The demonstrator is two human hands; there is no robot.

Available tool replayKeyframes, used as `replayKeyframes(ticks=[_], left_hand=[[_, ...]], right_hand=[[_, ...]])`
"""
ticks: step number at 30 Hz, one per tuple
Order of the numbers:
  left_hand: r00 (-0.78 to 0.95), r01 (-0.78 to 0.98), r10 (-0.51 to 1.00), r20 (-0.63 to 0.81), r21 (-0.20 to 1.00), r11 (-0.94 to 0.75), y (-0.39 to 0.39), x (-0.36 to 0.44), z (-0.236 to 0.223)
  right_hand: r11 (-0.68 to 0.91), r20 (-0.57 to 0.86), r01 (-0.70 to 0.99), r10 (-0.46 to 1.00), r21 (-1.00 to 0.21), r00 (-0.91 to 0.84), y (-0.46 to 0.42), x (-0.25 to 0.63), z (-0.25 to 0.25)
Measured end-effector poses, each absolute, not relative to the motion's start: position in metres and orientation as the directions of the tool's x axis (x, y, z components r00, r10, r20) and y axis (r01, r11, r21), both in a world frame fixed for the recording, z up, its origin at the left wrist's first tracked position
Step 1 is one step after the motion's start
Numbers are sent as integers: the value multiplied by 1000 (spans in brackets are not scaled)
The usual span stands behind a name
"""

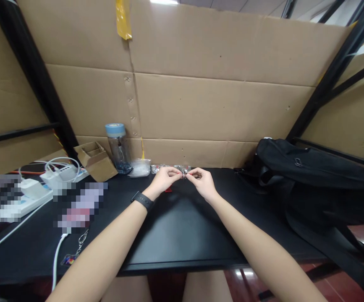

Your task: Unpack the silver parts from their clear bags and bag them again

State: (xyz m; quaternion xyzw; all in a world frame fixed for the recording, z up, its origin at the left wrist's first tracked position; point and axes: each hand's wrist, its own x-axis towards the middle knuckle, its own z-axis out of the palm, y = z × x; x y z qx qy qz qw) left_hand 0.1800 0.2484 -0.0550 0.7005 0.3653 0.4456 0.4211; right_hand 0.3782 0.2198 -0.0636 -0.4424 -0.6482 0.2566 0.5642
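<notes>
My left hand (pixel 166 179), with a black watch (pixel 142 201) on its wrist, pinches a small shiny metal piece (pixel 184 173) between thumb and forefinger. From the other side my right hand (pixel 203 183) pinches the same piece, so the two sets of fingertips nearly meet. The piece looks thin and ring-like, but is too small to make out fully. Under my left hand lies a small red item (pixel 168 190), partly hidden. Just behind the hands are clear plastic packets (pixel 186 167) with small contents I cannot make out.
A water bottle (pixel 119 149), an open cardboard box (pixel 96 161) and a clear plastic bag (pixel 140 167) stand at the back left. Power strips (pixel 58 176) with white cables and a keychain (pixel 71 258) lie left. A black backpack (pixel 314 176) fills the right side. Cardboard (pixel 194 109) walls the back.
</notes>
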Motion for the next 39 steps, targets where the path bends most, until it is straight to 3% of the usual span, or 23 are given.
replayKeyframes(ticks=[12, 21, 39], left_hand=[[349, 206, 876, 334, 884, -420, 252, 181, -62], [368, 260, 870, 330, 861, -437, 250, 182, -64], [368, 380, 867, 337, 796, -471, 243, 179, -56]], right_hand=[[257, 257, 0, 966, -966, -42, 210, 374, -59], [176, 189, -153, 979, -972, -80, 204, 371, -56], [134, 149, -107, 977, -985, -150, 203, 373, -54]])
